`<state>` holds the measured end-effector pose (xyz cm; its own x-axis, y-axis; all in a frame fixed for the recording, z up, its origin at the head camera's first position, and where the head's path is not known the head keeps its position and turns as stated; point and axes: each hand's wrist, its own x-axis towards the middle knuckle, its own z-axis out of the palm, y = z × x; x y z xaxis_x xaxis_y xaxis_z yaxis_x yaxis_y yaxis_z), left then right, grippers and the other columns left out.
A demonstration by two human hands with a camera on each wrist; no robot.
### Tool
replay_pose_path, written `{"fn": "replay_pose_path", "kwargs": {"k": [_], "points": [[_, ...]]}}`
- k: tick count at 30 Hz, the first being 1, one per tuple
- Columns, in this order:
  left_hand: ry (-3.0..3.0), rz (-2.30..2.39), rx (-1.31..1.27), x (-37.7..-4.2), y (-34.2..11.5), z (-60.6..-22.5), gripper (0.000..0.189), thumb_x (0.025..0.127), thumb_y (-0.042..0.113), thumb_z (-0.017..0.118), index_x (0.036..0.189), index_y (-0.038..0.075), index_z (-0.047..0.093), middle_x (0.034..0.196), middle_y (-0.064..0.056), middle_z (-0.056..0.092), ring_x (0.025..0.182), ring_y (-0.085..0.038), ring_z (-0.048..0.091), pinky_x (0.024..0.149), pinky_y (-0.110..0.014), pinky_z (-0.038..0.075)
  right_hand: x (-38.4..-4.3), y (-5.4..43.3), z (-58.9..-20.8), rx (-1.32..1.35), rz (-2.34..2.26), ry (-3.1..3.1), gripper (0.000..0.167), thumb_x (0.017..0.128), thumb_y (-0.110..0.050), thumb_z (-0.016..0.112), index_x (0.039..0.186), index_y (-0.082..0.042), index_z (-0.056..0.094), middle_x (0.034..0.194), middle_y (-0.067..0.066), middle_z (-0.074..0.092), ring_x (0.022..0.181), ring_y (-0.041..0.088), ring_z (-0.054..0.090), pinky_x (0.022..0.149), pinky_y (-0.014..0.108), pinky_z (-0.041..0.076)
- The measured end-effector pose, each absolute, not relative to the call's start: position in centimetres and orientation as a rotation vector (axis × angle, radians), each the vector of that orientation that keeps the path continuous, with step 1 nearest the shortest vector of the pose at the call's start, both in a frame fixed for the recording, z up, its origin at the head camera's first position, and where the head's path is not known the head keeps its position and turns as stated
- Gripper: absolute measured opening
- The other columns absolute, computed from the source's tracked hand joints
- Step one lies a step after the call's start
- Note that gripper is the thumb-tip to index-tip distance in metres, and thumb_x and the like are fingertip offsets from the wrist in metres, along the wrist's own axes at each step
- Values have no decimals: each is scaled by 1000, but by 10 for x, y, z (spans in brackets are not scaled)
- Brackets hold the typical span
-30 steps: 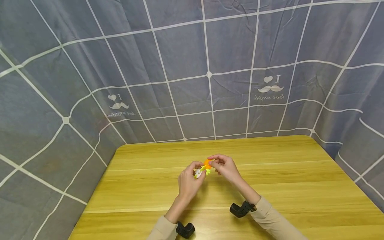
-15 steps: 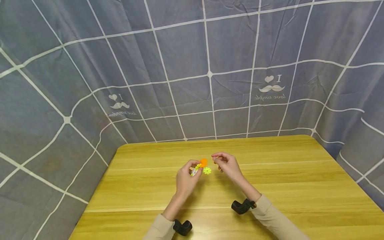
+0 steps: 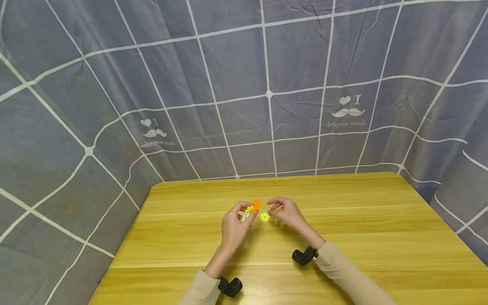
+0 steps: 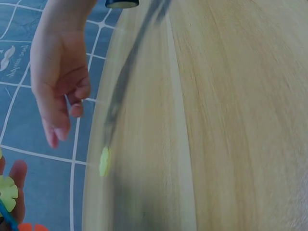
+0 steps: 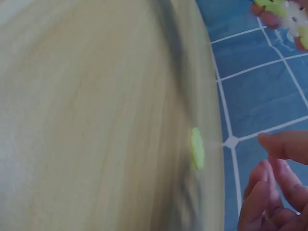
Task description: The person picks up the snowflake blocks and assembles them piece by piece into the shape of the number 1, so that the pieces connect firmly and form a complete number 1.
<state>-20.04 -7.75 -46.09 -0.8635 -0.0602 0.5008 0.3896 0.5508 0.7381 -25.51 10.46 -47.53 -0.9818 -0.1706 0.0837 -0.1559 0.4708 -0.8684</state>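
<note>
My left hand [image 3: 234,226] pinches a small joined cluster of notched plastic snowflake discs above the table. In it an orange disc [image 3: 256,204] stands at the far end, next to a yellow disc [image 3: 249,210] and a white disc [image 3: 244,217] partly hidden by the fingers. A bit of blue piece [image 4: 6,212] shows in the left wrist view. One loose yellow-green snowflake disc [image 3: 264,217] lies flat on the table between the hands. Close to its right side is my right hand [image 3: 288,214], fingers loosely bent and apart, holding nothing in the right wrist view.
The wooden table [image 3: 183,250] runs up to a grey curtain [image 3: 244,123] with white grid lines at its back and sides. Black wrist cameras sit on both forearms, the left camera [image 3: 230,287] and the right camera [image 3: 304,256].
My right hand has let go of the orange disc, drawn away to the right, then lowered towards the loose disc. The left hand has carried the cluster slightly left, uncovering that disc.
</note>
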Motion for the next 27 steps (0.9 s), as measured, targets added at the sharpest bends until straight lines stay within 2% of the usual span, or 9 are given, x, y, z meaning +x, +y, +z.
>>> {"fn": "replay_pose_path", "kwargs": {"k": [4,7,14,20,27], "points": [[-2310,-1293,-266,-201,-79,-460,22,84,29,74,99,14,68,84,-4,71,50,-9,61,46,-15,40,-259,102,-479,-274,-1478,2702,28,77,-9,76,104,-6,70,89,7,67,79,17,60,62,26,43],[-2312,-1336,-272,-201,-79,-461,23,87,30,72,101,13,67,85,-5,70,49,-12,63,46,-15,40,-263,100,-482,-260,-1426,2696,28,76,-10,78,103,-6,70,89,6,68,79,18,60,63,27,46],[-2317,-1448,-288,-200,-81,-460,26,91,34,66,106,13,64,86,-8,68,48,-25,65,36,-17,36,-267,95,-489,-271,-1283,2723,35,70,-12,83,102,-9,71,89,4,69,79,15,62,66,28,49],[-2310,-1484,-287,-200,-81,-460,26,91,34,66,107,14,63,84,-8,69,49,-28,65,34,-16,32,-268,92,-494,-259,-1182,2771,38,71,-17,84,105,-11,70,94,3,68,89,18,62,74,35,48],[-2300,-1463,-298,-199,-82,-459,23,92,33,65,106,15,65,87,-9,69,50,-26,66,34,-14,30,-268,89,-494,-253,-1105,2798,29,73,-20,83,99,-12,74,94,2,70,89,17,63,74,35,49]]}}
